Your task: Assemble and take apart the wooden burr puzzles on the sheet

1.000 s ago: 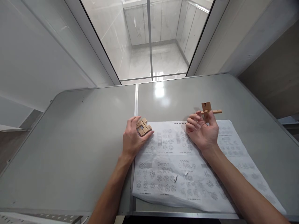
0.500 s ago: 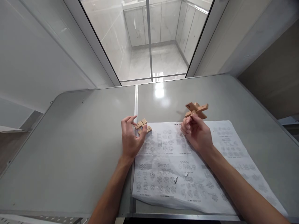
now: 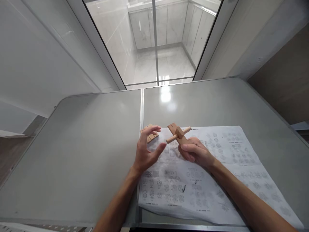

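My right hand (image 3: 196, 152) grips a light-brown wooden interlocking puzzle (image 3: 179, 132) above the printed sheet. Its visible parts are a flat slat with a dark mark near the far end, a thin stick crossing it, and a chunky block at the crossing. To its left, my left hand (image 3: 147, 154) has thumb and fingers spread apart and holds nothing, the thumb tip close to the near end of the stick. Behind the left fingers lie several small wooden puzzle pieces (image 3: 152, 138), partly hidden, by the sheet's upper left corner.
A large creased paper sheet (image 3: 166, 201) printed with puzzle diagrams covers the right part of the grey folding table (image 3: 72, 154). A metal seam (image 3: 142, 106) runs across the table. A glass door (image 3: 166, 61) stands beyond the far edge.
My right hand has brought the puzzle toward me and leftward, and turned it. My left hand has let go of the small wooden pieces and moved right, fingers apart.
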A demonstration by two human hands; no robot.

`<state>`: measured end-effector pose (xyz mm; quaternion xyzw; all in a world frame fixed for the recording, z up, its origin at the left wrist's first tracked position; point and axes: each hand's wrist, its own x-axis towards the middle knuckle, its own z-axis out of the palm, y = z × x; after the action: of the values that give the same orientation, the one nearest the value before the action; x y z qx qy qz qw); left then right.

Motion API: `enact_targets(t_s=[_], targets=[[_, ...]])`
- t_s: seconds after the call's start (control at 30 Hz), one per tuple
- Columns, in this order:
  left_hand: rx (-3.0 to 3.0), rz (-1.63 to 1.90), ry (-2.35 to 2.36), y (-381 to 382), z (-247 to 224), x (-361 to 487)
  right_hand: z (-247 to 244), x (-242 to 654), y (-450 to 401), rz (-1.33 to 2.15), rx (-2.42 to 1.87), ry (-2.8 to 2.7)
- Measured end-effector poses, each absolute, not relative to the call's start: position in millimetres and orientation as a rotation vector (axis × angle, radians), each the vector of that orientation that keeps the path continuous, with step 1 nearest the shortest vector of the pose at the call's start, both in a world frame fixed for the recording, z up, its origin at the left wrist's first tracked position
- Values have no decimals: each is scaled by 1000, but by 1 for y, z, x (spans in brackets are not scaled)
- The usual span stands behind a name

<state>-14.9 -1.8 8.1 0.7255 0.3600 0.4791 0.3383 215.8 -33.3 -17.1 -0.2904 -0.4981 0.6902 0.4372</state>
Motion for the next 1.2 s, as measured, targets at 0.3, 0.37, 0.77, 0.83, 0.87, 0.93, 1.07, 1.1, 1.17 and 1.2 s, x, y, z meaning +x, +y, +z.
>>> enact_targets(t_s=[0.3, 0.37, 0.77, 0.83, 0.87, 0.93, 1.07, 1.1, 1.17, 1.2], targets=[[1301, 803, 463, -4, -4, -11, -18, 213, -34, 2098, -253, -1226], [1256, 750, 428, -2, -7, -13, -19, 213, -33, 2127, -223, -1243], [1358, 786, 457, 6, -9, -18, -16, 211, -32, 2133, -282, -1163], [1373, 783, 476, 6, -8, -19, -15, 211, -32, 2125, -294, -1162], [1379, 788, 489, 5, -7, -19, -15, 211, -32, 2118, -303, -1168], [1396, 810, 526, 4, -5, -20, -14, 212, -32, 2092, -339, -1190], [1440, 859, 585, 3, -1, -20, -11, 213, -31, 2003, -471, -1221], [1445, 860, 594, 3, 0, -20, -11, 212, -31, 1980, -511, -1224], [1457, 860, 623, 3, 2, -20, -12, 211, -32, 1930, -590, -1224], [1469, 860, 644, 4, 2, -20, -12, 210, -32, 1901, -627, -1222]])
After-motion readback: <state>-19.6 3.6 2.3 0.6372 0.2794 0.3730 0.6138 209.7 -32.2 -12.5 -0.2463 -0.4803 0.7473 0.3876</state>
